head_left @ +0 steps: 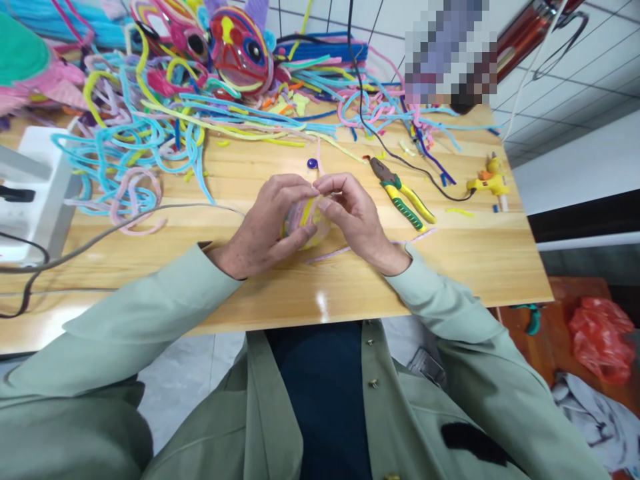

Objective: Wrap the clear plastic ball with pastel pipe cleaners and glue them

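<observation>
Between my hands is a small rounded piece [304, 215] with pink and yellow stripes, partly hidden by my fingers. My left hand [265, 227] curves around its left side, thumb along the front. On the other side, my right hand [356, 217] has its thumb and index finger pinched together at the top edge of the piece. A pink pipe cleaner [319, 152] sticks up just beyond the fingertips; whether it is attached is hidden. Just past the hands lies a dark blue bead [313, 163]. A pale purple pipe cleaner [330, 255] lies partly under my right hand.
Pliers [400, 193] with yellow-green handles and a yellow glue gun [490, 183] with a black cord lie to the right. Tangled pipe cleaners [135, 143] cover the back left, near colourful masks [243, 53]. A white power strip [37, 200] stands at left, with cables crossing the table.
</observation>
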Tool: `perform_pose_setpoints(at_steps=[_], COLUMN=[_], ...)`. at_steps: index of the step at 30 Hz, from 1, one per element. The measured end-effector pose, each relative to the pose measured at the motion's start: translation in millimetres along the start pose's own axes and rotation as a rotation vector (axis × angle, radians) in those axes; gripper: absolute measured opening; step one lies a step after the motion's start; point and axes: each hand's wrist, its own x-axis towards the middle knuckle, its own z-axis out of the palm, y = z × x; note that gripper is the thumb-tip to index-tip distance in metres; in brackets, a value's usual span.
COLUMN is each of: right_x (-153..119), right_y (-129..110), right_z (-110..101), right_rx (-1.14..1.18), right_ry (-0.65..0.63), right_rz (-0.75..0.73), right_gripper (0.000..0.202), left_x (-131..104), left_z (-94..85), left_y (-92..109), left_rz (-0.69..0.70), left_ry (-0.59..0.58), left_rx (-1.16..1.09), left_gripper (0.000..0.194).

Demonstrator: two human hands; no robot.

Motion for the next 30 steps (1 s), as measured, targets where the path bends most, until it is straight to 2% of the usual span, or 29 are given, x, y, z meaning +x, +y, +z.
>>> perform_pose_setpoints(at_steps=[6,15,19,23,27,30], right_x=[1.6,4.1,5.6,3.9,0.8,-0.6], right_y=[5.7,0.9,-3.9,-7.7,-8.4,-6.1], right_z=[-2.2,-7.4,-9.8,-10.1,-10.0,-10.5], right_rx=[-0.001,0.011,-0.013,-0.008,-0.013,-0.028], right_ry=[0.028,-0.018,-0.028,-0.064,-0.089,-0.098], right_rz=[-0.036,-0.046,-0.086,-0.044,-0.029,-0.037], right_gripper=[0.038,0.042,0.042,0.045,0.042,0.041], left_x=[-3.5,-8.8,-10.6,-11.1,-9.0,-7.1], left_z=[3.4,7.0,12.1,14.1,10.6,6.5], left_y=[-0.8,5.2,0.0,-4.8,-1.3,2.3], left_rz=[0.019,-0.001,0.032,0.045,0.062,0.053], left_ry=[0.003,0.036,0.081,0.078,0.043,0.013], left_rx=[0.014,0.008,0.06,0.105,0.093,0.049], left_gripper=[0.059,0.063,0.072,0.08,0.078,0.068])
